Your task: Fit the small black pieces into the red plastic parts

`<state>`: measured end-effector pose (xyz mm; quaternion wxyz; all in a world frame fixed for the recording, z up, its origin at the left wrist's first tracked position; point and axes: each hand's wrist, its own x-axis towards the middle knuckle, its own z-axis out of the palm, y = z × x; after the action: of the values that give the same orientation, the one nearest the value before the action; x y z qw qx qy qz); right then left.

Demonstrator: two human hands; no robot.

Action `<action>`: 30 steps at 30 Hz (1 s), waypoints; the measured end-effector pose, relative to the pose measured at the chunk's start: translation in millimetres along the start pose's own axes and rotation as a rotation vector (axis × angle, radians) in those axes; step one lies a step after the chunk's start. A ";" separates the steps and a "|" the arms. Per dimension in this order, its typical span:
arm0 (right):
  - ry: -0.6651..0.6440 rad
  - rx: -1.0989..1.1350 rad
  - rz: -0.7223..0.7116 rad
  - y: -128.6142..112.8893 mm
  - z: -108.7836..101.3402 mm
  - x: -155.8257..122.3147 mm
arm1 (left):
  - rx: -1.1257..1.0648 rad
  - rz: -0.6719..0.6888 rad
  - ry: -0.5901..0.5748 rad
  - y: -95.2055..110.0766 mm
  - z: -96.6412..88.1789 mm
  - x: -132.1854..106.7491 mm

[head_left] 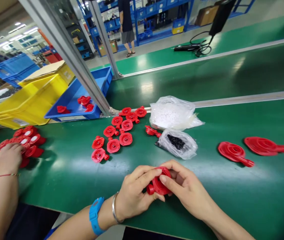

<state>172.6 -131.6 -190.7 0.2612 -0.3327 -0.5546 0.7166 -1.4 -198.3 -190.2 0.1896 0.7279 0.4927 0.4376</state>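
Between my two hands is a round red plastic housing point(162, 187) with a short spout, held just above the green table. My left hand point(138, 190) grips its left side, the thumb lying across the top. From the right, my right hand point(185, 186) holds the same housing, thumb pressed near its centre; the other fingertips are partly hidden behind it. Beyond my hands lie an open plastic bag of small black parts point(178, 142) and a bag of white parts point(172, 113). A single red housing point(152, 131) rests beside them.
Several red housings point(113, 145) lie left of the bags. Two larger red pieces point(232, 151) sit at the right. A co-worker's hand point(9, 158) touches a red pile at the left. A blue bin point(71, 116), a yellow bin point(24, 106) and a metal post point(69, 53) stand behind.
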 end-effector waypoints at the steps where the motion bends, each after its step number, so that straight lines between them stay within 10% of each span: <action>1: -0.011 0.001 0.013 -0.6 -0.1 -0.8 | 0.005 0.006 0.013 0.0 0.8 -1.3; 13: 0.070 -0.399 -0.100 15.6 -7.1 2.0 | 0.041 -0.118 -0.106 -1.4 0.6 1.9; 22: 0.278 -0.660 -0.179 9.8 -15.5 0.4 | 0.814 -0.374 -0.104 -23.9 -46.8 16.4; 30: 0.312 -0.711 -0.325 1.3 -15.9 2.6 | 0.643 -0.223 -0.107 -32.9 -13.4 67.0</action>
<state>183.2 -120.2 -195.0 0.3207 -0.4148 -0.7665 0.3709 -21.8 -126.6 -175.9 0.0227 0.7139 0.6714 0.1976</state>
